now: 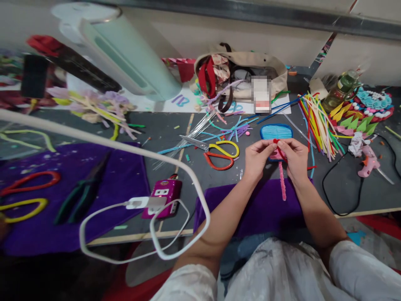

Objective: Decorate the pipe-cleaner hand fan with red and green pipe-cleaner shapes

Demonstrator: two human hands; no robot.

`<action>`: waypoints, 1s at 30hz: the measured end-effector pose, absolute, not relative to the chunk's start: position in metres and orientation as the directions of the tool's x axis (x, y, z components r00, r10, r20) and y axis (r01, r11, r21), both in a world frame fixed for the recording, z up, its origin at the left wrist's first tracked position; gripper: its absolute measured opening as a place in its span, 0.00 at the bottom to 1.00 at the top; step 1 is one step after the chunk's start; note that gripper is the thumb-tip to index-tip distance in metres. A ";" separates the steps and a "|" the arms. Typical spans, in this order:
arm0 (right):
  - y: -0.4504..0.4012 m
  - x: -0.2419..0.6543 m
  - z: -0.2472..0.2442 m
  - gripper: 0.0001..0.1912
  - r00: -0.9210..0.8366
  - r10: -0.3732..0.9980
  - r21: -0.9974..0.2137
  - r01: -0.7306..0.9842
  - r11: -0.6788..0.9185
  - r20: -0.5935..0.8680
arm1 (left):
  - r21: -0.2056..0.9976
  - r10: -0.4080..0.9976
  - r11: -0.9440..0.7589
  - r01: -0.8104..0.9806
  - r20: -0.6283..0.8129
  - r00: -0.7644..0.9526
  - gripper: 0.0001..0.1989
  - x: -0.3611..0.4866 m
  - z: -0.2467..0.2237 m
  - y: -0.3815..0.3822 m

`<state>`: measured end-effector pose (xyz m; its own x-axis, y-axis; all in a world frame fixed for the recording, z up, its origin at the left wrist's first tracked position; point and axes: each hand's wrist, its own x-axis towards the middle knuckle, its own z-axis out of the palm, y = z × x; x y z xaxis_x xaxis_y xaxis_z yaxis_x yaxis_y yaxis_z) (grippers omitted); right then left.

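Observation:
My left hand (257, 158) and my right hand (295, 158) meet over the desk, fingertips pinched together on a red pipe cleaner (276, 141). One strand of it slants down between the hands. Just behind my fingers lies a blue pipe-cleaner panel (276, 132) with a darker blue rim. Its lower part, pink inside, is mostly hidden by the hands. From below it a pink pipe-cleaner stem (282, 184) points toward me, reaching over a purple cloth (260, 209).
Left of my hands are scissors (221, 152) and cut pipe cleaners (238, 128). To the right lie a colourful pipe-cleaner bundle (322, 125) and a pink glue gun (369, 162) with a black cord. A white cable (200, 192) loops by a purple power adapter (166, 198).

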<state>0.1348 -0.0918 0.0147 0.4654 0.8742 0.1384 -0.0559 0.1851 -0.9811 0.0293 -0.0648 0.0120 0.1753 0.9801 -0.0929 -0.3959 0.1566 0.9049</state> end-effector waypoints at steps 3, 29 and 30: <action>-0.092 0.133 0.015 0.08 0.464 0.877 -0.981 -0.072 0.181 0.127 | 0.902 0.988 0.133 -0.412 -0.085 0.132 0.11 0.032 0.008 -0.067; -0.090 0.144 0.020 0.12 0.346 0.930 -0.977 -0.120 0.178 0.126 | 0.855 0.987 0.149 -0.497 -0.096 0.130 0.10 0.038 0.013 -0.071; -0.090 0.145 0.019 0.12 0.338 0.931 -0.978 -0.099 0.182 0.138 | 0.850 0.987 0.153 -0.504 -0.103 0.126 0.10 0.037 0.013 -0.071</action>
